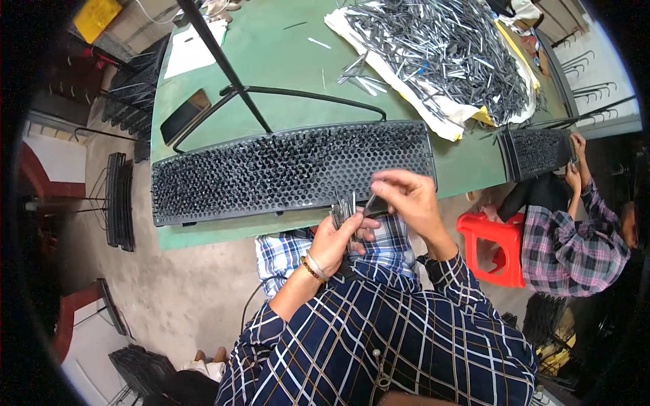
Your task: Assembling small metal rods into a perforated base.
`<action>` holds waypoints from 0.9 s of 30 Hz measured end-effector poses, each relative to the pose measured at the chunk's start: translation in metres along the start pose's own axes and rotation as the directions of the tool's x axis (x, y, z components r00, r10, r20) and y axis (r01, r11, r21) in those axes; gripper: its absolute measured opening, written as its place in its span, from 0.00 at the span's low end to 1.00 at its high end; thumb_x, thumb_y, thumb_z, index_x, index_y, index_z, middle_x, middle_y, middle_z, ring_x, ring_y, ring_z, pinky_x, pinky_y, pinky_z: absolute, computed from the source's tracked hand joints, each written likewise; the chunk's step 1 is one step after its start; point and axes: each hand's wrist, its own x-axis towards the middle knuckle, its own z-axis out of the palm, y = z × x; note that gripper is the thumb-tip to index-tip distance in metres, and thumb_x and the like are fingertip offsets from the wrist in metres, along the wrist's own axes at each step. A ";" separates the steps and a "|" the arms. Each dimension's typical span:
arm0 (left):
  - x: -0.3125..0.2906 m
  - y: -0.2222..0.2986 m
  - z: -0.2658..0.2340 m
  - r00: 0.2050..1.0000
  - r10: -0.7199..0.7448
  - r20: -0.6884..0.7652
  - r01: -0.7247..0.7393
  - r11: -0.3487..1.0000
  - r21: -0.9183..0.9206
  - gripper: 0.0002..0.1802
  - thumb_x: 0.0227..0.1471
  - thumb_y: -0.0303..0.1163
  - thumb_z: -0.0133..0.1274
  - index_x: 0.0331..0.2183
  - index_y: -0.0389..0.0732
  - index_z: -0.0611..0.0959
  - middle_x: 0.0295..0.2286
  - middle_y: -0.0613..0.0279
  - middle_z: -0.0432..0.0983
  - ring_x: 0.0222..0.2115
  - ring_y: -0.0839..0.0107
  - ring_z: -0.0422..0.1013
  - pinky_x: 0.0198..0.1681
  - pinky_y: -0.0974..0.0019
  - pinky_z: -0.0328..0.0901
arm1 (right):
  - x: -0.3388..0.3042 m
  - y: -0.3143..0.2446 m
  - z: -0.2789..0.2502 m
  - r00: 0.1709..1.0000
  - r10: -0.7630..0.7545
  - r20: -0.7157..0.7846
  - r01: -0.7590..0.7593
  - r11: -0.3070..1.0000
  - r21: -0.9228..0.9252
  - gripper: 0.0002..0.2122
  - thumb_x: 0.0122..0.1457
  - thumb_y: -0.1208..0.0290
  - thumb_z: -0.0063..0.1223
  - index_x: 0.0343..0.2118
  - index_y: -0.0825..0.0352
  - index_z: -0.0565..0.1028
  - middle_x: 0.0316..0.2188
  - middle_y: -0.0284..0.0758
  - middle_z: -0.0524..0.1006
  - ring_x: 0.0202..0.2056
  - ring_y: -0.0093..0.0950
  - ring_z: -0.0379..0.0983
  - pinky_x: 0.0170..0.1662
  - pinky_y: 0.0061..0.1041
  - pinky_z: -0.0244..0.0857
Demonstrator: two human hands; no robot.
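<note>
My left hand (pixel 330 245) is closed around a bundle of thin dark and silvery strips (pixel 343 208), their ends sticking up past the fingers. Just right of it, my right hand (pixel 414 203) pinches what looks like a single dark strip (pixel 370 202) between thumb and fingertips. Both hands hover at the near edge of a long black perforated tray (pixel 365 172). Many of the tray's holes hold small dark pieces, densely on the left; the patch nearest my right hand shows bare holes.
A big heap of loose strips (pixel 450 57) lies on a white and yellow sack atop the green table (pixel 284 61). A black metal stand (pixel 233 78) rises behind the tray. At left lies a phone (pixel 186 116). Right, another person works beside a red stool (pixel 487 247).
</note>
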 end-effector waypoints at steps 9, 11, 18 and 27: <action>-0.004 0.011 -0.001 0.998 -0.064 -0.003 0.063 0.996 -0.063 0.16 0.57 0.36 0.45 0.45 0.38 0.70 0.34 0.53 0.76 0.27 0.77 0.71 0.21 0.78 0.63 | 0.060 -0.006 0.035 0.853 -0.523 -0.011 0.496 0.816 -0.297 0.09 0.53 0.75 0.55 0.36 0.71 0.77 0.29 0.33 0.76 0.21 0.15 0.68 0.22 0.15 0.61; -0.005 0.012 -0.002 0.997 -0.071 -0.002 0.070 0.993 -0.090 0.15 0.57 0.36 0.46 0.43 0.38 0.70 0.34 0.53 0.76 0.27 0.76 0.71 0.20 0.78 0.63 | 0.064 -0.001 0.039 0.847 -0.531 -0.003 0.502 0.803 -0.322 0.09 0.53 0.75 0.55 0.36 0.71 0.77 0.28 0.34 0.76 0.21 0.16 0.68 0.22 0.15 0.61; -0.004 0.013 -0.006 0.997 -0.071 -0.001 0.070 0.992 -0.105 0.12 0.57 0.35 0.46 0.40 0.38 0.70 0.33 0.53 0.76 0.26 0.76 0.71 0.20 0.78 0.63 | 0.070 0.001 0.035 0.734 -0.670 0.111 0.629 0.608 -0.484 0.09 0.51 0.76 0.56 0.36 0.71 0.76 0.28 0.39 0.76 0.26 0.28 0.73 0.29 0.22 0.66; -0.006 0.015 -0.003 0.998 -0.064 -0.015 0.063 0.996 -0.061 0.12 0.57 0.35 0.46 0.40 0.38 0.70 0.33 0.53 0.76 0.26 0.76 0.70 0.21 0.77 0.63 | 0.074 0.001 0.031 0.737 -0.657 0.158 0.645 0.613 -0.456 0.09 0.52 0.76 0.55 0.37 0.71 0.76 0.28 0.38 0.76 0.26 0.27 0.72 0.29 0.22 0.64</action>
